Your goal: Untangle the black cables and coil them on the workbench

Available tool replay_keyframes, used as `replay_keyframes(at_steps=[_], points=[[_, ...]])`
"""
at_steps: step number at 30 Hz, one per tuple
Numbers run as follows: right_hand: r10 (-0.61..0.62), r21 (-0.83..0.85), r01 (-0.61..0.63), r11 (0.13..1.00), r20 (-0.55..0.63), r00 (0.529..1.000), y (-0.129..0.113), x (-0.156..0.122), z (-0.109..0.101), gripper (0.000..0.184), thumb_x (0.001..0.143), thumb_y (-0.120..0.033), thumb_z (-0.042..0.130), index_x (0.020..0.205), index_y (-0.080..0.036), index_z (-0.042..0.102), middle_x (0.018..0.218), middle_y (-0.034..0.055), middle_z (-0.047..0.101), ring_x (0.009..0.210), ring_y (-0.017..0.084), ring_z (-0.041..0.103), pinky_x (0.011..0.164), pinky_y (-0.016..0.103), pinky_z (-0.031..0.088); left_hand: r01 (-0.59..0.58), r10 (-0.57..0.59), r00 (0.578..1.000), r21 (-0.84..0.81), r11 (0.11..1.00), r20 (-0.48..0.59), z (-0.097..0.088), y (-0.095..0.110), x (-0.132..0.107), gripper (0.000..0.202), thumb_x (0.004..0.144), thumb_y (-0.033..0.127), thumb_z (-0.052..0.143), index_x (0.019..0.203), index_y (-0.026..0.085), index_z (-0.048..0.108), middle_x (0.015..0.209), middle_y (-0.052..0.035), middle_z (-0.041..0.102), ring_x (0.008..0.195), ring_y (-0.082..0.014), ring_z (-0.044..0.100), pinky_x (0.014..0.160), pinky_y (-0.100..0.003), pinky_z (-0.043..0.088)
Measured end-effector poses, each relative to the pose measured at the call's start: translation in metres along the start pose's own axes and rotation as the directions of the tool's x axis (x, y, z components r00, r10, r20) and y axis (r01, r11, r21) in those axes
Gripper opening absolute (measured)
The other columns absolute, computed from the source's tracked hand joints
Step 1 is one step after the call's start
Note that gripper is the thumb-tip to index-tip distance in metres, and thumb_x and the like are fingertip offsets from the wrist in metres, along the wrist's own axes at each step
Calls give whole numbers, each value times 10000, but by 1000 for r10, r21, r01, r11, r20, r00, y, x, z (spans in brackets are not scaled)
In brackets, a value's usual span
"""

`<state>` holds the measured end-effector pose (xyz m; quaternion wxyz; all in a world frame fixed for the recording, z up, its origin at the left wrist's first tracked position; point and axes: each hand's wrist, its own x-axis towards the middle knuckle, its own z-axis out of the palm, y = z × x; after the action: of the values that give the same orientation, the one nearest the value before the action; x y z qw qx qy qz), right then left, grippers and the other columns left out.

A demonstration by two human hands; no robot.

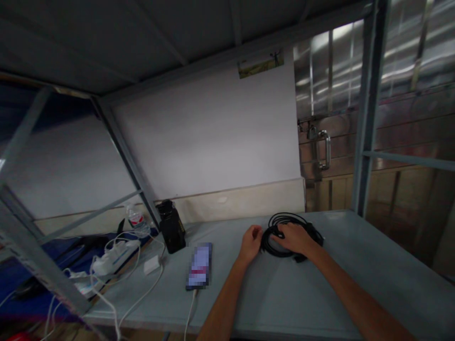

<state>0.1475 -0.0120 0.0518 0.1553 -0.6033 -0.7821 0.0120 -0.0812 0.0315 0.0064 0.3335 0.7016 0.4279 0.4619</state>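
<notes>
A coiled black cable (279, 253) lies on the grey metal shelf top (341, 293), toward its back right. Over the coil reaches my right hand (294, 237), its fingers bent down and closed on the loops at the near left part. My left hand (250, 244) is beside the coil's left edge, fingers curled in. What those fingers pinch, if anything, is too small to make out. A darker, thicker piece, perhaps a plug, shows at the coil's near side under my right wrist.
Left of my arms lies a phone (199, 266) with a white cable. Behind it stands a black box (171, 232). A white adapter (152, 264), power strips (117, 255) and a plastic bottle (137, 220) are farther left. Metal posts (368, 118) and an overhead panel (199, 28) frame the space.
</notes>
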Motion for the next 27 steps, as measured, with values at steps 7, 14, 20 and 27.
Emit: replay_keyframes(at_steps=[7, 14, 20, 27], points=[[42, -23, -45, 999, -95, 995, -4, 3, -2, 584, 1144, -605, 423, 1351, -166, 748, 1221, 186, 807, 1164, 350, 782, 950, 384, 568, -70, 64, 993, 67, 995, 99, 0, 8, -5, 260, 1053, 405, 627, 1072, 185, 763, 1067, -112, 787, 1024, -261, 731, 987, -381, 560], [59, 0, -60, 998, -111, 992, -7, 6, 1, 630, 1149, -632, 382, 1417, -168, 713, 1209, 192, 811, 1165, 348, 783, 971, 404, 570, -75, 61, 989, 104, 992, 133, 0, 10, -8, 239, 1048, 383, 638, 1085, 197, 785, 1077, -112, 790, 1025, -271, 725, 1014, -385, 549], [40, 9, -40, 999, -58, 997, -14, 3, 5, 627, 1155, -640, 369, 1382, -165, 710, 1174, 192, 810, 1154, 341, 789, 959, 377, 560, -150, 123, 981, 182, 972, 151, 0, 8, -7, 204, 1022, 271, 621, 1084, 196, 800, 1099, -126, 785, 1029, -280, 715, 1011, -416, 535], [12, 0, -12, 1000, -33, 999, -16, 3, 10, 619, 1157, -629, 372, 1426, -170, 690, 1244, 191, 798, 1181, 346, 783, 939, 361, 564, -182, 146, 976, 234, 955, 163, 0, 9, -8, 192, 1031, 257, 606, 1020, 193, 788, 1026, -116, 753, 984, -274, 686, 1017, -421, 518]])
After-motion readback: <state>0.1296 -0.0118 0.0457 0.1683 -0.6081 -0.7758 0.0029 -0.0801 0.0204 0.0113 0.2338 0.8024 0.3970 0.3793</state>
